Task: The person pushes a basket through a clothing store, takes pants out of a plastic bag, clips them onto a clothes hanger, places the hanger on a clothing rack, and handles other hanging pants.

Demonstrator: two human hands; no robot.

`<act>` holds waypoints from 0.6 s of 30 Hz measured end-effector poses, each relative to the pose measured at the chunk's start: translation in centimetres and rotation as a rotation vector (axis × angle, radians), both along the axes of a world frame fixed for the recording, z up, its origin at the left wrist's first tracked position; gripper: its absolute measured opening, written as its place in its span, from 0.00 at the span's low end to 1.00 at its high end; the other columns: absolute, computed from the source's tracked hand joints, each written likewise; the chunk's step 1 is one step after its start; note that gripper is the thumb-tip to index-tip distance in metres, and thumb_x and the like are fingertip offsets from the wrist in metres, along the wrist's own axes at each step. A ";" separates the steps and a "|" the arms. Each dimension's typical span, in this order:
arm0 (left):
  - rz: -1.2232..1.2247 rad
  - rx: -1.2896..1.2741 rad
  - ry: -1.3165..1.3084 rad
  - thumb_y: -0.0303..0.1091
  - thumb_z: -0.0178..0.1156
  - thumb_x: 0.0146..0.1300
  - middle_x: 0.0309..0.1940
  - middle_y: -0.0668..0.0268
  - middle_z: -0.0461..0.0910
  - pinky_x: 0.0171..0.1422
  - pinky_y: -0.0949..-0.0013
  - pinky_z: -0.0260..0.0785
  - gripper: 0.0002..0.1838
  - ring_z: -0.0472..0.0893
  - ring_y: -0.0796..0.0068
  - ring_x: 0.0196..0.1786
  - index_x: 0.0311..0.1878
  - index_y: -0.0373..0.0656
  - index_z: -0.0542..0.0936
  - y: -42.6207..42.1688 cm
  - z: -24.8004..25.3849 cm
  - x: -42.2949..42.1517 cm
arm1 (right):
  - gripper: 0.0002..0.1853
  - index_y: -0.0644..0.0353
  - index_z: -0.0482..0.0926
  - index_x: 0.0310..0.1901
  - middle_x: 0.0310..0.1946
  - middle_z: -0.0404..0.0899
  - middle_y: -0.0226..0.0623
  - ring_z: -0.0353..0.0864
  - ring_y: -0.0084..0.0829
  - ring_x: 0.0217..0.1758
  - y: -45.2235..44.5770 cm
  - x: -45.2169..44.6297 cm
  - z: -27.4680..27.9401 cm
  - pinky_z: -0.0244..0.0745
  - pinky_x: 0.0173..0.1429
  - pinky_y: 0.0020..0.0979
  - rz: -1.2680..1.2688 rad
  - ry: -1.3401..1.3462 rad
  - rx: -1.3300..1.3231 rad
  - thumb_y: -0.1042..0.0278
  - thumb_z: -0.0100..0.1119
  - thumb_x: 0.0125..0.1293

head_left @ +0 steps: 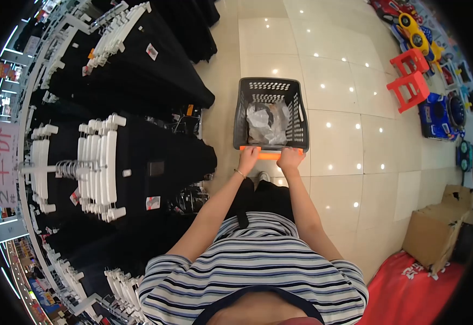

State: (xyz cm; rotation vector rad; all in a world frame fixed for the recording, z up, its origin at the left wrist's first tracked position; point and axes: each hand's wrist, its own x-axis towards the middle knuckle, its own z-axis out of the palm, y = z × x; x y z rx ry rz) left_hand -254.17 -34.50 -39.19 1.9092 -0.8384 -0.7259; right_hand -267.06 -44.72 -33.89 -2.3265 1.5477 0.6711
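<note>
In front of my body is a dark grey shopping basket (243,122) with perforated walls and an orange handle (269,155). My left hand (248,158) is wrapped round the left part of the handle, and a thin bracelet circles that wrist. On the right part of the same handle, my right hand (290,158) is closed too. Inside the basket lies a crumpled clear plastic bag (271,123); its contents cannot be made out clearly. Whether the basket stands on the floor or rolls on wheels does not show.
Racks of black trousers (139,157) on white hangers (98,168) line the left side. Along the right stand red plastic stools (411,89), a blue toy car (439,116) and a cardboard box (437,230) near a red cloth (404,292). Between them runs a shiny tiled floor (334,135).
</note>
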 end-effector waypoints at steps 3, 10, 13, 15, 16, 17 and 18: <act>-0.178 0.249 0.087 0.39 0.47 0.59 0.31 0.51 0.78 0.44 0.63 0.68 0.17 0.78 0.57 0.39 0.32 0.33 0.77 -2.3 -0.9 2.6 | 0.16 0.50 0.79 0.41 0.42 0.77 0.32 0.72 0.33 0.52 -2.1 0.8 0.0 0.54 0.58 0.58 0.026 -0.071 -0.052 0.66 0.61 0.47; -0.322 0.428 0.599 0.45 0.47 0.63 0.30 0.69 0.79 0.42 0.66 0.68 0.18 0.75 0.73 0.34 0.34 0.41 0.80 -10.2 -7.0 13.5 | 0.17 0.51 0.78 0.40 0.40 0.77 0.33 0.73 0.34 0.50 -5.2 3.3 0.6 0.53 0.63 0.56 0.012 -0.130 -0.120 0.70 0.63 0.45; -0.024 0.555 0.980 0.51 0.48 0.62 0.50 0.62 0.73 0.53 0.55 0.67 0.25 0.75 0.64 0.50 0.53 0.41 0.69 -15.9 -10.1 16.5 | 0.15 0.52 0.78 0.40 0.40 0.76 0.32 0.73 0.34 0.48 -6.6 4.0 1.0 0.52 0.64 0.56 0.029 -0.074 -0.062 0.70 0.60 0.47; 0.174 0.615 1.164 0.51 0.49 0.61 0.56 0.59 0.68 0.57 0.54 0.65 0.28 0.73 0.59 0.55 0.58 0.41 0.65 -17.5 -15.4 18.1 | 0.17 0.52 0.78 0.43 0.41 0.76 0.31 0.72 0.34 0.48 -6.9 4.0 0.9 0.51 0.64 0.54 -0.002 -0.165 -0.086 0.72 0.59 0.47; 0.246 0.685 1.148 0.51 0.49 0.61 0.58 0.58 0.67 0.59 0.54 0.64 0.29 0.73 0.58 0.56 0.58 0.40 0.64 -19.1 -18.8 18.2 | 0.17 0.52 0.78 0.42 0.41 0.76 0.31 0.72 0.34 0.48 -7.2 4.2 0.9 0.50 0.65 0.54 -0.025 -0.196 -0.081 0.73 0.59 0.46; 0.320 0.757 1.133 0.51 0.50 0.61 0.59 0.56 0.66 0.60 0.53 0.63 0.29 0.72 0.56 0.57 0.59 0.40 0.63 -20.4 -21.4 18.3 | 0.17 0.53 0.78 0.42 0.41 0.76 0.31 0.72 0.34 0.47 -7.4 4.1 1.1 0.49 0.66 0.54 -0.046 -0.221 -0.075 0.73 0.59 0.46; 0.299 0.862 1.115 0.51 0.50 0.62 0.60 0.55 0.64 0.60 0.51 0.64 0.32 0.72 0.56 0.56 0.62 0.40 0.61 -21.6 -23.5 18.4 | 0.18 0.53 0.78 0.42 0.41 0.76 0.32 0.72 0.34 0.47 -7.8 4.1 1.1 0.49 0.66 0.54 -0.059 -0.215 -0.069 0.74 0.59 0.45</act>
